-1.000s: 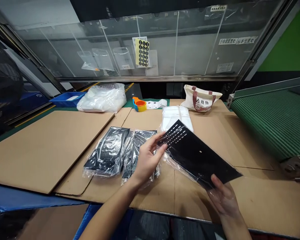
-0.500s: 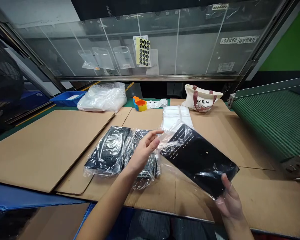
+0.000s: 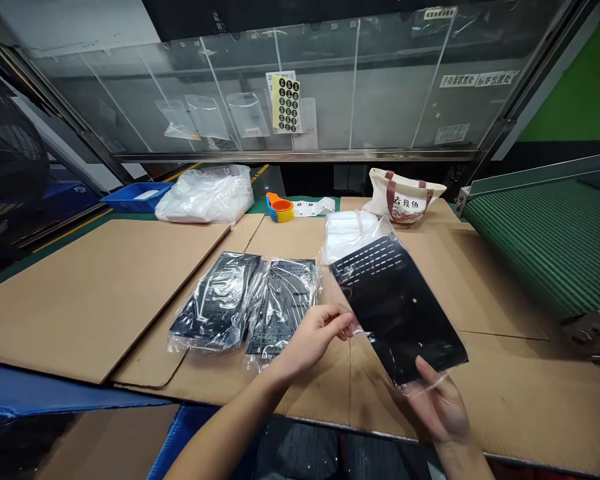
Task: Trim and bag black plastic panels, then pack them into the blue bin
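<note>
A person's bare left hand (image 3: pixel 320 337) and bare right hand (image 3: pixel 441 408), with slender fingers (image 3: pixel 338 325); the left forearm (image 3: pixel 235 421) is uncovered and narrows toward the wrist (image 3: pixel 286 369), the right forearm (image 3: pixel 463 460) uncovered where it shows

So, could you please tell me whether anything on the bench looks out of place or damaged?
Nothing looks spilled or plainly damaged, including the black panel in the right hand. Only the cream tote bag at the back looks slightly odd: it seems a personal item near the white bundle.
</note>
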`<control>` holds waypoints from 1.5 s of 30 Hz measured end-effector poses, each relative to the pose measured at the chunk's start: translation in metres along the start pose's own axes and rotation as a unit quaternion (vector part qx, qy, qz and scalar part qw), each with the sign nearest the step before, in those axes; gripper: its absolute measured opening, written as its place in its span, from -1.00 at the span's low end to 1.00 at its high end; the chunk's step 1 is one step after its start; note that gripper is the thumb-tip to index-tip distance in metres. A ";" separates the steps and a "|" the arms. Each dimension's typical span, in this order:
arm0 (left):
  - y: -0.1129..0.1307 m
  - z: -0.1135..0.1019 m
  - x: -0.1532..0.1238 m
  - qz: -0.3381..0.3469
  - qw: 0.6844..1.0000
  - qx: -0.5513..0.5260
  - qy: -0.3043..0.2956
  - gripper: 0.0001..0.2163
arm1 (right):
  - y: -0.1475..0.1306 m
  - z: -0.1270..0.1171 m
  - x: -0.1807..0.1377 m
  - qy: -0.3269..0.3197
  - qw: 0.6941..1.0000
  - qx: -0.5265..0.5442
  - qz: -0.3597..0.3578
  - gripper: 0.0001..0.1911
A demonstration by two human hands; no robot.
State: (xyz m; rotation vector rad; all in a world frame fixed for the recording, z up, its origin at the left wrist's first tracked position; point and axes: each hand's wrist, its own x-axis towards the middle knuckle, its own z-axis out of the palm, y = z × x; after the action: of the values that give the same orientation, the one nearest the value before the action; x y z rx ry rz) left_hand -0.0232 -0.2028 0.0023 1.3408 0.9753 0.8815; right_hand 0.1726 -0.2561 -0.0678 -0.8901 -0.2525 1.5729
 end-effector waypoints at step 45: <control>-0.012 0.027 -0.021 0.039 0.985 -0.165 -0.023 -0.72 | 0.016 0.030 -0.017 -0.103 0.993 -0.052 -0.010 -0.31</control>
State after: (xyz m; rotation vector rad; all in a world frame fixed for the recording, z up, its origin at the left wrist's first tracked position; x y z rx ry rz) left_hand -0.0060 -0.2329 -0.0091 1.1159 0.7077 1.0187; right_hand 0.1403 -0.2661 -0.0509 -0.8029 -0.4911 1.6464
